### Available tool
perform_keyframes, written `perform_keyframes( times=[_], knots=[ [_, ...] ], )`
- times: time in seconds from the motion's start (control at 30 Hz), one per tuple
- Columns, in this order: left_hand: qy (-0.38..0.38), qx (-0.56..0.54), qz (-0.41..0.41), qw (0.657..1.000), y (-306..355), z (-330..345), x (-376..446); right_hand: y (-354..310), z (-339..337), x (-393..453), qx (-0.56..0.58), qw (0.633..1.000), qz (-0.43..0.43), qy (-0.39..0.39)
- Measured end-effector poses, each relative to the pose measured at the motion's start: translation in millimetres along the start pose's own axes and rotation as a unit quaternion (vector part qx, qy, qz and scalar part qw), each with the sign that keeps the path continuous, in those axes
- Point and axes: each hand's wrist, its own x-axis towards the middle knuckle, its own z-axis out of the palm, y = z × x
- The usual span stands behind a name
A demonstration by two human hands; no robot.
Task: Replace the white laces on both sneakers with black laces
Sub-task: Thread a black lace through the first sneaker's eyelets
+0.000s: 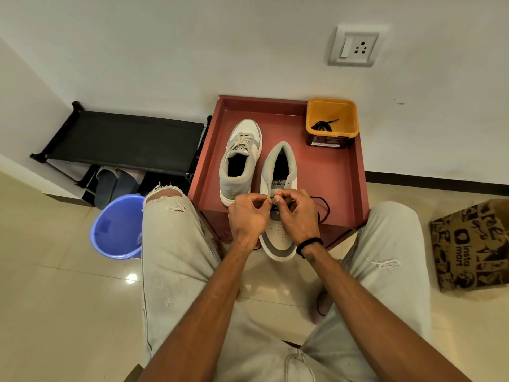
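Person was sitting with knees apart in ripped light jeans (176, 244), both arms reaching forward over a red tray table (344, 186). Nearest thing was the sneaker (278, 235) at 12 o'clock with its toe hanging off the table's near edge, pointing back at them. Both hands were right on top of it: left hand (248, 216) and right hand (296, 213) each had fingers curled in, pinching a black lace (323, 208) around the eyelets. The loose part of that lace looped out toward 3 o'clock of the shoe.

Past that, around 11 o'clock, the second sneaker (239, 158) sat with its white laces (239, 143) in. At 1 o'clock, back corner, a yellow tub (332, 121) had another black lace (323, 125) coiled inside.

Off the table: blue bucket (117, 227) at 9 o'clock, brown box (473, 244) at 3.
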Motion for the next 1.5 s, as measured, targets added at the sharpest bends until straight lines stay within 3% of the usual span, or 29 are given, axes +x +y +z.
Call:
perform_keyframes(
  times=[0.27, 0.47, 0.73, 1.07, 1.27, 1.5],
  knots=[
    [0.001, -0.028, -0.015, 1.000, -2.8, 0.7, 0.7, -1.2, 1.9, 0.5, -0.064, 0.998, -0.022, -0.003],
    [0.004, -0.032, -0.017, 0.999, -5.7, 0.4, 3.0, -2.7, 3.8, 0.9, -0.058, 0.998, -0.007, 0.003],
    [-0.045, -0.043, 0.002, 0.998, -12.6, -6.6, 7.8, 0.2, -0.9, 1.2, -0.044, 0.999, -0.006, -0.021],
    [-0.018, -0.053, 0.021, 0.998, -11.2, 2.4, 7.7, 0.6, -4.3, 2.1, -0.047, 0.998, -0.004, -0.042],
    [-0.012, -0.046, 0.016, 0.999, -6.2, -2.0, 8.4, 1.3, -14.0, 1.2, -0.123, 0.989, -0.045, -0.075],
    [0.014, -0.170, -0.022, 0.985, -2.3, -7.3, 11.1, 0.9, -31.6, 2.0, -0.254, 0.961, -0.075, -0.085]
  ],
)
